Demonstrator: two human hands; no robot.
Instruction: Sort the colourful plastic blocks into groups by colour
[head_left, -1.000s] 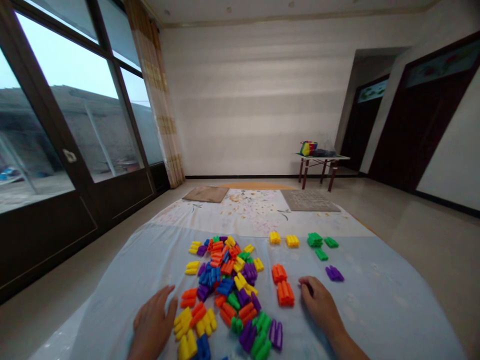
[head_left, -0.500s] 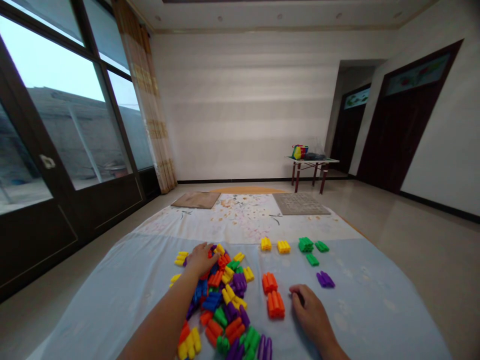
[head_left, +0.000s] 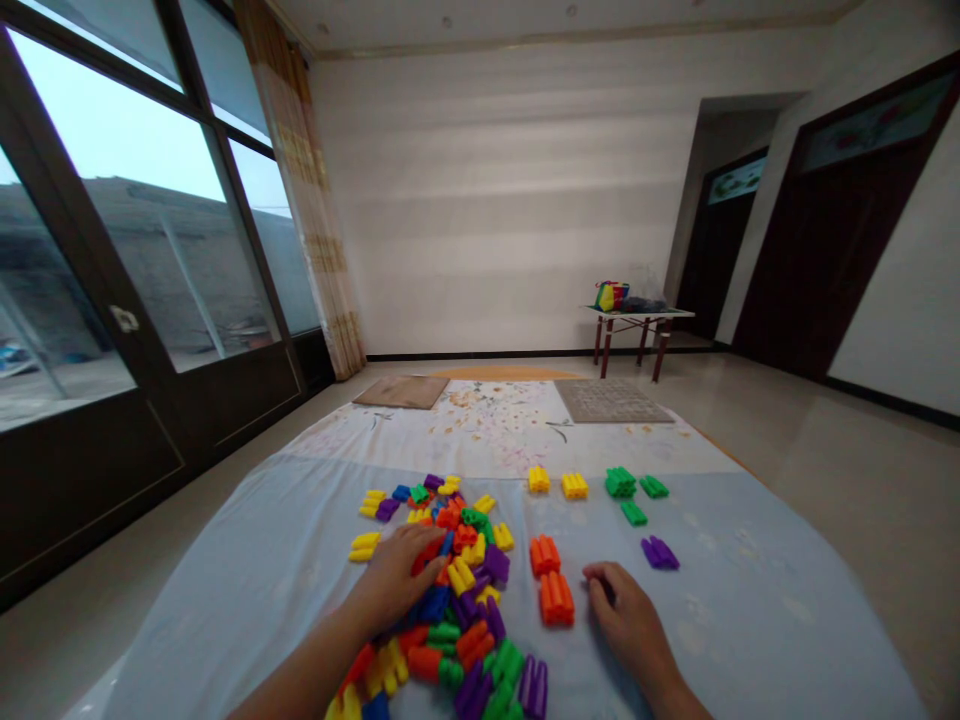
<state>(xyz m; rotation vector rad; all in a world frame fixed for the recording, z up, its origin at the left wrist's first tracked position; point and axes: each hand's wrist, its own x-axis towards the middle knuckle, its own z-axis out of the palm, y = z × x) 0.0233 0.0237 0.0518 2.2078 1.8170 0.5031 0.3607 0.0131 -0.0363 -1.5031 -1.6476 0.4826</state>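
A heap of coloured plastic blocks point(head_left: 457, 580) lies on a pale blue sheet point(head_left: 735, 600) on the floor. My left hand point(head_left: 397, 578) rests on the heap's left side, fingers stretched toward an orange block. My right hand point(head_left: 626, 620) lies on the sheet just right of two orange blocks point(head_left: 551, 585), fingers curled down with nothing visible in them. Sorted apart from the heap are two yellow blocks point(head_left: 556, 483), three green blocks point(head_left: 634, 492) and a purple block point(head_left: 660, 552).
A floral sheet point(head_left: 495, 425) and two mats point(head_left: 615, 400) lie beyond. A small table point(head_left: 637, 325) with a colourful bag stands by the back wall. Glass doors run along the left, dark doors on the right.
My left hand has drawn back from the far edge of the heap to its middle left. The right hand has stayed beside the orange blocks.
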